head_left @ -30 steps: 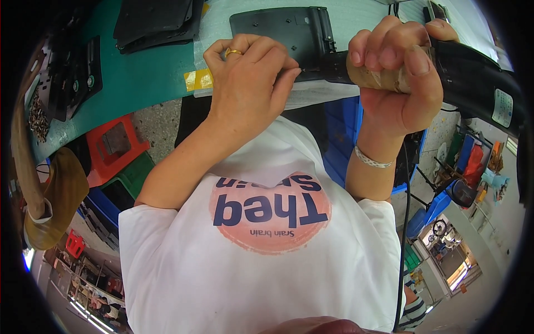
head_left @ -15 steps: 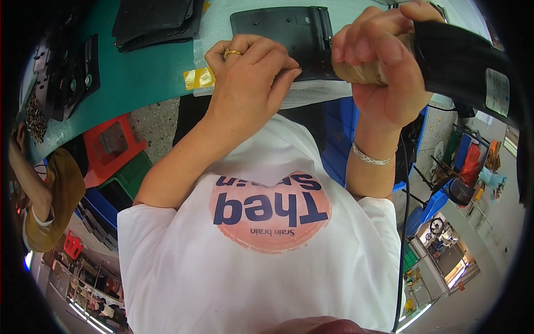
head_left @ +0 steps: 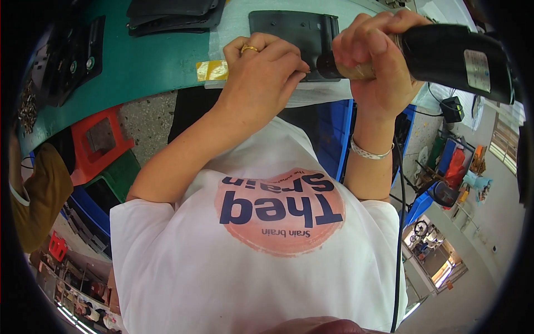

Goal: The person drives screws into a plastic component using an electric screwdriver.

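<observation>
- The right hand (head_left: 374, 67) is wrapped tight round a black driver (head_left: 445, 55), its tip at the near edge of the dark plate (head_left: 293, 33) on the green bench (head_left: 144, 67).
- The left hand (head_left: 261, 78), fingertips pinched together, steadies something small at the tip; a screw, I'd guess.
- Fastening looks under way; next it needs the tip kept square and the plate kept from shifting.

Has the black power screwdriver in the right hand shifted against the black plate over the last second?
Yes. The screwdriver has swung leftward, its tip now meeting the plate at its right edge.

Bright even daylight, sharp centre, strong fisheye bending, dark rim.
</observation>
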